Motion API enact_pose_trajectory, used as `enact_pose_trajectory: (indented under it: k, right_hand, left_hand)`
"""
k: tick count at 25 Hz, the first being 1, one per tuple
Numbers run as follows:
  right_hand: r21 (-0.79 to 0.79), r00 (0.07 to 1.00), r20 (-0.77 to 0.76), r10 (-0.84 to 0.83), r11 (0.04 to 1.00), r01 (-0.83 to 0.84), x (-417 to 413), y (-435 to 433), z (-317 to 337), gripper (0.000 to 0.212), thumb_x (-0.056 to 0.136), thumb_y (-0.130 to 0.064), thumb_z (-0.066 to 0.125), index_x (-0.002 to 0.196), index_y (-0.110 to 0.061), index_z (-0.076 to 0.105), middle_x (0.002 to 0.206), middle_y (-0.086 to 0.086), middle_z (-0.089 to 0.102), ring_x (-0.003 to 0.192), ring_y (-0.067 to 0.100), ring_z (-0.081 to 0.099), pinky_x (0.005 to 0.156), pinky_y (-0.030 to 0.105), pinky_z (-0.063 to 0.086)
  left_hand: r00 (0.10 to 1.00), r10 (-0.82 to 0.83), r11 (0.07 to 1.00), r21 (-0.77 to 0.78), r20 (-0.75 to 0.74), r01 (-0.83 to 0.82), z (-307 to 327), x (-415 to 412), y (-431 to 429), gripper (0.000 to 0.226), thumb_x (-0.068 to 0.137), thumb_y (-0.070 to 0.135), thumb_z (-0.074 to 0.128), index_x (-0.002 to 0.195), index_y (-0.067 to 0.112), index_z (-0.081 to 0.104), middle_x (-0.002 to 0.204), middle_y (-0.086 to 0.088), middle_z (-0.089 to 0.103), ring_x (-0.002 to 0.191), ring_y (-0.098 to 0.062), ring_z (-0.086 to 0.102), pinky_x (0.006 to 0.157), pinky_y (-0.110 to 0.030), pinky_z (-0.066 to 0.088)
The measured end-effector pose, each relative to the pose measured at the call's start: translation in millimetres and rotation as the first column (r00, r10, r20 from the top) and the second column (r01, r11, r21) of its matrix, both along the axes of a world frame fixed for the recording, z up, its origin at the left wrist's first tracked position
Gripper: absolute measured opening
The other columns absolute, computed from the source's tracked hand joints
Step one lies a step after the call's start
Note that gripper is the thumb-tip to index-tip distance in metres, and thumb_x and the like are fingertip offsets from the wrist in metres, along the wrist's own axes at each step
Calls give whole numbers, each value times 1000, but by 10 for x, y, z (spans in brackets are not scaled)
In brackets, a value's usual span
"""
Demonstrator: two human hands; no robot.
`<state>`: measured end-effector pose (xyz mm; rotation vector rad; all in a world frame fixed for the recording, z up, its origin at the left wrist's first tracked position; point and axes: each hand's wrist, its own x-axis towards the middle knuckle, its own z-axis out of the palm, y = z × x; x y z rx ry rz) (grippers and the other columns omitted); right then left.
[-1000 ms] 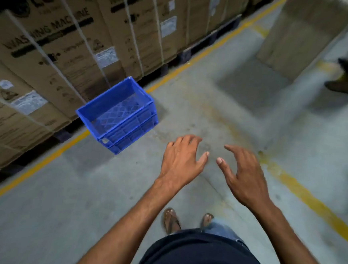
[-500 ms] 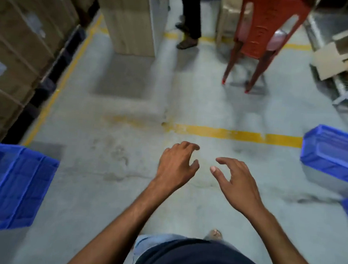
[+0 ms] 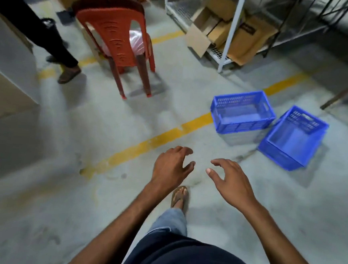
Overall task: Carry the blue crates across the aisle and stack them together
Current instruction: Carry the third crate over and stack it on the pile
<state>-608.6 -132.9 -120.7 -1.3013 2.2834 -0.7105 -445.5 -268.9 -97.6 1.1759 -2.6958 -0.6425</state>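
Observation:
Two empty blue plastic crates stand side by side on the concrete floor at the right. The nearer-left crate (image 3: 242, 115) sits across the yellow floor line. The other crate (image 3: 293, 139) is turned at an angle just to its right, nearly touching it. My left hand (image 3: 170, 168) and my right hand (image 3: 230, 181) hover in front of me over the floor, well short of the crates. Both hands hold nothing, with fingers spread and curled.
A red plastic chair (image 3: 116, 35) stands ahead at the left of centre. Beside it a person's legs (image 3: 41, 36) stand at the far left. A white metal rack (image 3: 231, 32) with cardboard boxes lines the back right. A yellow floor line (image 3: 147, 144) crosses diagonally.
The view has swung right, away from the stacked cartons and the blue crate beside them. The two crates on the far side have come into full view. My hands stay empty.

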Motion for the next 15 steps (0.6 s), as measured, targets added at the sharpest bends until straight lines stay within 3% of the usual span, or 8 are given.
enact_pose_trajectory:
  k: [4,10,15]
  right_hand:
    - [4,989,-11,-148,989,148,-854,-198,-48,31,93,-52,58,118,-35,62,116,-18,62,114,8,54,95,31,46]
    - [-26,902,-7,-431,902,431,-2245,-377,17,30,92,-51,60,116,-33,65,114,-14,65,113,11,58,97,33,47]
    - [-8,852,28,-523,852,523,-3556,-185,-212,27,92,-48,62,113,-32,67,114,-14,67,113,11,60,96,37,49]
  left_hand:
    - [992,-129,991,40,-9,129,-126,-978,-479,34,93,45,55,124,32,60,122,13,66,112,-14,63,87,-33,52]
    - [953,-301,945,127,-25,302,-100,-2591,-1050,28,93,45,56,119,34,61,116,16,67,108,-8,64,84,-32,54]
    - [940,-340,924,181,-19,338,-287,-3943,-1018,28,93,46,56,118,35,62,115,19,67,107,-4,64,83,-30,53]
